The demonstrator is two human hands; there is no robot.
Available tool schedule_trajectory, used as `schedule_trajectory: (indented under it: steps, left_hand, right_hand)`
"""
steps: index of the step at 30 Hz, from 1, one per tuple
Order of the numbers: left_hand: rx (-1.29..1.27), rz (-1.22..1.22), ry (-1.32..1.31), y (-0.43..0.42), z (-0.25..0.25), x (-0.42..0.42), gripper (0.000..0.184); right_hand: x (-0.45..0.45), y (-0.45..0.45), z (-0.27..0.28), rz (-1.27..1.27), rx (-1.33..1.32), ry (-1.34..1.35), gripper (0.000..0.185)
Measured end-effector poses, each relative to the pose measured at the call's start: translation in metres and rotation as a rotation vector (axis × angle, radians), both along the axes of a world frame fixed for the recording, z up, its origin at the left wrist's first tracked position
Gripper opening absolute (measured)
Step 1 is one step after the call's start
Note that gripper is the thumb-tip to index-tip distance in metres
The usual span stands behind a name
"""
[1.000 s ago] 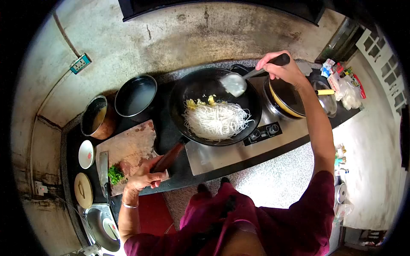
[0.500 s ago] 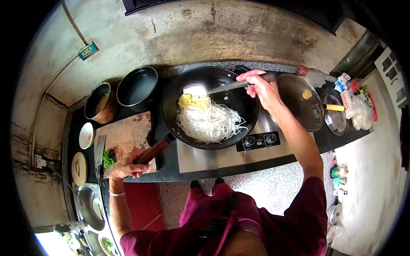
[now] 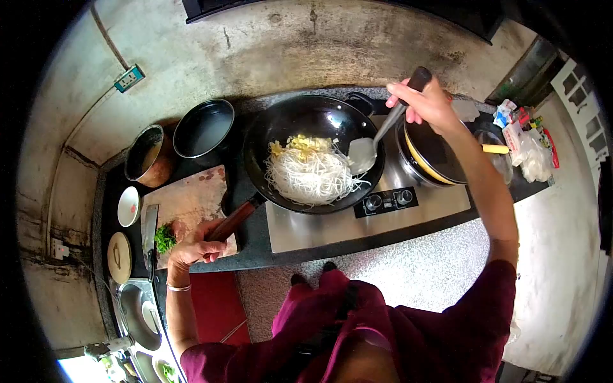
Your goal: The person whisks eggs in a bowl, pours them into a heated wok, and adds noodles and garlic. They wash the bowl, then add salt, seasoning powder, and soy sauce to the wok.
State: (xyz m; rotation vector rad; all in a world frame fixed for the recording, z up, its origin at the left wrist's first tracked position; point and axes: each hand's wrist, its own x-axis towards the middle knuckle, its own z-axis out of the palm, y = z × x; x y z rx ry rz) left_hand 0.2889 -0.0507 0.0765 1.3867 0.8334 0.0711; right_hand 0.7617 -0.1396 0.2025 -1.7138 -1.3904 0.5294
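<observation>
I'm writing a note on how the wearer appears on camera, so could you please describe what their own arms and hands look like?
The left hand and right hand are both ungloved. A thin, pale metallic bangle circles the left wrist; none shows on the right. Both arms have short maroon sleeves, leaving the forearms bare.

The left hand [image 3: 193,247] is closed in a grip, its wrist ringed by a bracelet; the right hand [image 3: 424,104] is raised, fingers curled, forearm slanting up and inward.
</observation>
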Motion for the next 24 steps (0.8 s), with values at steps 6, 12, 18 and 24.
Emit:
schedule_trajectory:
  steps: [6,12,18,24]
  left_hand:
    - [-0.049,0.001,-0.055,0.000,0.001,0.001,0.047]
    - [-0.004,0.007,-0.037,-0.004,-0.003,-0.001,0.037]
    - [-0.043,-0.020,-0.054,-0.003,-0.007,-0.003,0.040]
    - [-0.045,-0.031,-0.060,-0.002,-0.002,-0.002,0.046]
  right_hand:
    - [-0.006,0.004,-0.111,-0.338,0.198,0.755,0.026]
    - [-0.055,0.000,-0.127,-0.301,0.415,0.851,0.019]
    - [-0.082,-0.035,-0.055,0.064,0.327,0.393,0.022]
    - [-0.104,-0.076,-0.013,0.480,0.289,0.086,0.010]
